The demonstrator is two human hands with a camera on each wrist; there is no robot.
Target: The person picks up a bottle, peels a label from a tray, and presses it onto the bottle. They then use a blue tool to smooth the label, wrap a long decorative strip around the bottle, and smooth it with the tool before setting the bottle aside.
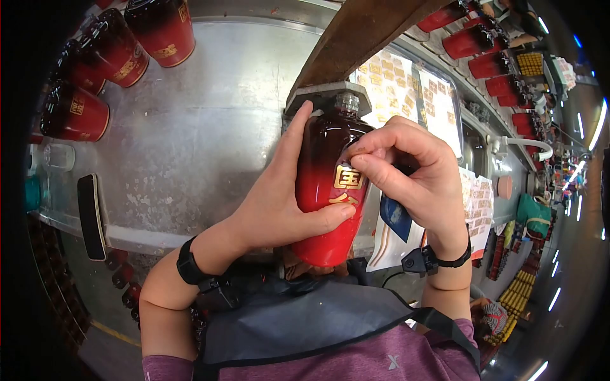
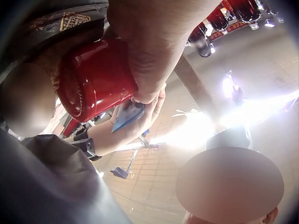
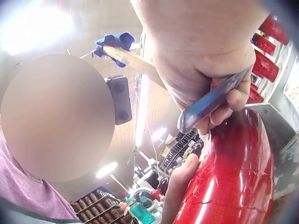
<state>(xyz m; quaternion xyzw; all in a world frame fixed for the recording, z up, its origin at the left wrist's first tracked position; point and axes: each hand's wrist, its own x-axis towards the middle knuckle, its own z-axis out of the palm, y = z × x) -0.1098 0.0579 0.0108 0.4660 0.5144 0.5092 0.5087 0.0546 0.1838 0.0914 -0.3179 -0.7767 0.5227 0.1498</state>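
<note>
We've red-black bottle (image 1: 319, 183) at near edge of steel tabletop (image 1: 190, 127), 2 gold chars (image 1: 349, 177) on, finishing prob. left. L hand (image 1: 283, 200) grips it; R hand (image 1: 419, 171) pinches smth w/ thumb & index, can't tell what; blue scraper-like tool (image 1: 395, 219) palmed.

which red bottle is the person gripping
The red bottle at the head view's centre, gripped by the left hand; neither hand touches the far-left bottles or the upper-right bottles.

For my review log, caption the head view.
Left hand holds a red bottle; right hand, holding a blue tool, is beside the bottle's gold lettering.
</note>
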